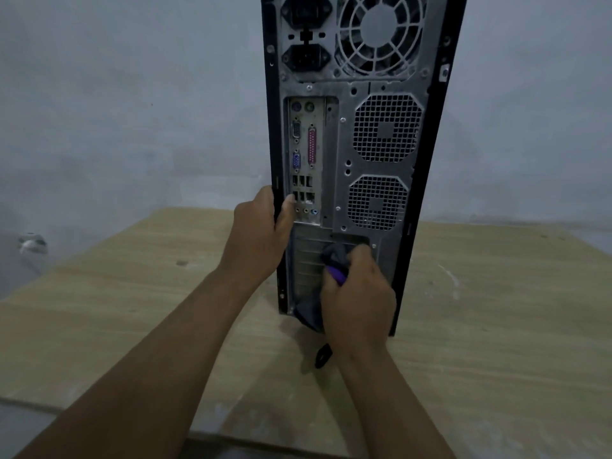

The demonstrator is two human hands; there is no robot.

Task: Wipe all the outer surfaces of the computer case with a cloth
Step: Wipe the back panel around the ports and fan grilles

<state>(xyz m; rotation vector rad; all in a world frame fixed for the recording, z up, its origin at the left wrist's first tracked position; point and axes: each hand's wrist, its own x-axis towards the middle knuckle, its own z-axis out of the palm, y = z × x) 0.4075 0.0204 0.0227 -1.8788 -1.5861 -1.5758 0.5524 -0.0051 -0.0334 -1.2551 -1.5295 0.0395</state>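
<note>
A black tower computer case [351, 154] stands upright on the wooden table [480, 326], its grey metal back panel facing me with ports, fan grille and vent holes. My left hand [258, 226] grips the case's left rear edge, thumb on the panel beside the USB ports. My right hand [357, 296] holds a bunched dark grey cloth [334, 256] with a purple part and presses it against the expansion slots low on the back panel. Part of the cloth hangs down under my hand to the table.
A grey wall rises behind the table. A small dark strap or loop [323, 356] lies on the table just in front of the case. At the far left, off the table's edge, is a small whitish object [32, 243].
</note>
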